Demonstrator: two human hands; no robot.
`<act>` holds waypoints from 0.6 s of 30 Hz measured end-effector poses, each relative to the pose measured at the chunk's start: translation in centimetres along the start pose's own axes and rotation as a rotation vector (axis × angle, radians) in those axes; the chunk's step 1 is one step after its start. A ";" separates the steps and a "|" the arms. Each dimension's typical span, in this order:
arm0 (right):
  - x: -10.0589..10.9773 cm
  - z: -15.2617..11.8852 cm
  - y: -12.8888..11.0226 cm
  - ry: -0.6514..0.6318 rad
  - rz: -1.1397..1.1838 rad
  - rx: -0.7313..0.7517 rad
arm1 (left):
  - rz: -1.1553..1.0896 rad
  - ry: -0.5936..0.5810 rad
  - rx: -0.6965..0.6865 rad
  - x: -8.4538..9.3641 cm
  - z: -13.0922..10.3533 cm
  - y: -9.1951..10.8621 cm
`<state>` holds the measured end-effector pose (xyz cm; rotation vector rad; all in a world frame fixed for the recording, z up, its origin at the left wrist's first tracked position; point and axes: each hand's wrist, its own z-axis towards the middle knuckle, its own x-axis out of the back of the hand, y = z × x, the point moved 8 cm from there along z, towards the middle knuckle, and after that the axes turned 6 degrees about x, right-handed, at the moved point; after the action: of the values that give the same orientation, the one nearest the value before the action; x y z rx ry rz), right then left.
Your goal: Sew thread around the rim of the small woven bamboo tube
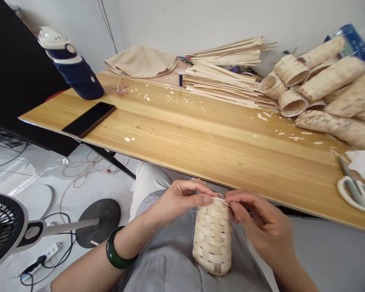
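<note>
Woven-strip basket [212, 239] rests on our lap [170, 247], seemingly for steadiness; our left hand [182, 198] grips its rim while our right hand [263, 223] pinches the opposite side.

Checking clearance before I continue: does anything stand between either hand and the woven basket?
Nothing visible blocks them: the left hand and right hand are both at the top of the woven basket, where a thin dark strand shows.

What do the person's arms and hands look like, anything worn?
The left hand and right hand are ungloved. A smooth, glossy, dark green bangle circles the left arm; no jewellery shows on the right arm. No sleeve reaches either wrist.
</note>
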<state>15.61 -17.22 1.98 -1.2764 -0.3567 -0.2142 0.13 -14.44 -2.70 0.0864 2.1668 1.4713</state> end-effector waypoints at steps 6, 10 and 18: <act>0.5 0.3 -0.5 0.009 0.063 0.088 | -0.024 0.000 0.015 0.0 -0.2 -0.2; 1.8 1.2 -1.2 0.032 -0.125 0.171 | -0.014 -0.051 0.026 -0.3 -0.2 -0.3; 0.4 3.1 -3.5 -0.210 -0.284 0.387 | -0.002 -0.090 0.040 -0.7 -0.3 -0.1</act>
<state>14.31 -15.19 6.08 -0.8634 -0.7255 -0.2387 0.64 -14.96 -2.46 0.1616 2.1237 1.3956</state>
